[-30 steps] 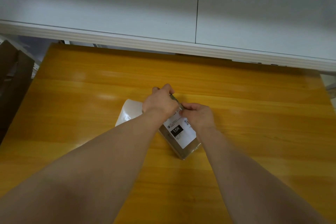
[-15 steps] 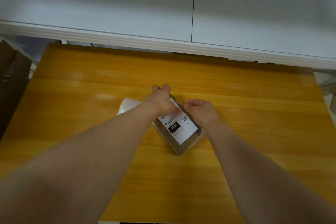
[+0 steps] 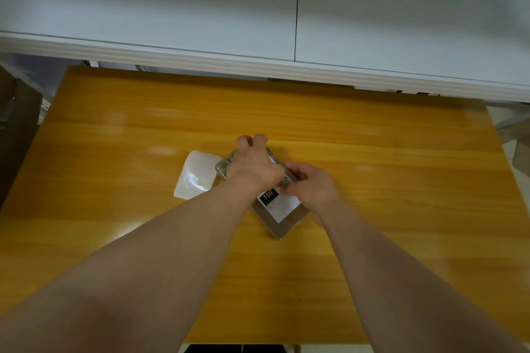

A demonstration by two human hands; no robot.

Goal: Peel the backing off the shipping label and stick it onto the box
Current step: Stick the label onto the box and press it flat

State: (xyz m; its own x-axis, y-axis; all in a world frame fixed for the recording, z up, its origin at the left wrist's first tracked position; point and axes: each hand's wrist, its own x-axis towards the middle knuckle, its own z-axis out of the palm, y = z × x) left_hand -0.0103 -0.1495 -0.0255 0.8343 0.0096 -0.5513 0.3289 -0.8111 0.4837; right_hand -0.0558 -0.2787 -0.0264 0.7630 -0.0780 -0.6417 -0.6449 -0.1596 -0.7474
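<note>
so the shipping label (image 3: 282, 206) is already on the box (image 3: 286, 228), backing (image 3: 195, 178) lying just left; left hand (image 3: 253, 165) grips the box's far end, right hand (image 3: 312, 186) at the label edge is too blurry to call, smoothing probably next.

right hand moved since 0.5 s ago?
Yes. The right hand has shifted left, from beside the box edge onto the label, now partly covering its QR code.

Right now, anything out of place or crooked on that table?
Only small things: the peeled backing lies loose left of the box, and the box sits diagonal to the table edge. The label looks square on the box; no damage visible.
</note>
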